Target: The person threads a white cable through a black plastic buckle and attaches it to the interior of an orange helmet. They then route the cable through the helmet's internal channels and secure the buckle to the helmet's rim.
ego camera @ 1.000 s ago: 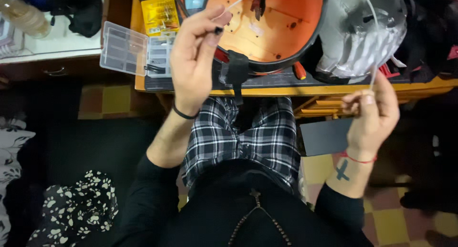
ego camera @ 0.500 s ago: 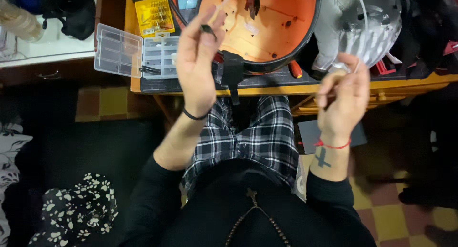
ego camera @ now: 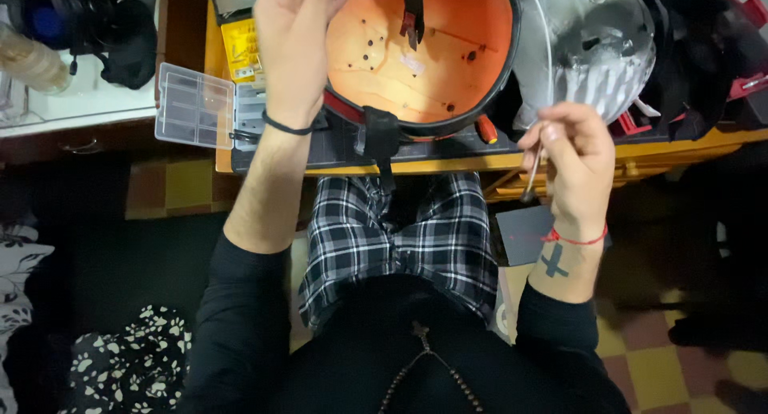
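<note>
An upturned orange helmet shell [ego camera: 400, 62] with a black rim and black straps lies on the wooden workbench [ego camera: 448, 164] in front of me. My left hand [ego camera: 294, 50] is raised over the shell's left rim; its fingertips run past the top edge of the view, so what they hold is hidden. My right hand [ego camera: 572, 154] hovers to the right of the shell, pinched on a thin metal tool [ego camera: 531, 174] that points down. A fine white thread [ego camera: 549, 54] runs up from that hand.
A clear domed shell [ego camera: 596, 54] sits right of the orange one. A clear compartment box [ego camera: 194, 106] and a yellow packet [ego camera: 240, 50] lie at the bench's left end, a red-handled tool [ego camera: 486, 130] under the shell. Dark gear crowds the right.
My right hand has moved left toward the orange shell with the thin tool. My left hand has risen, its fingertips now out of view.
</note>
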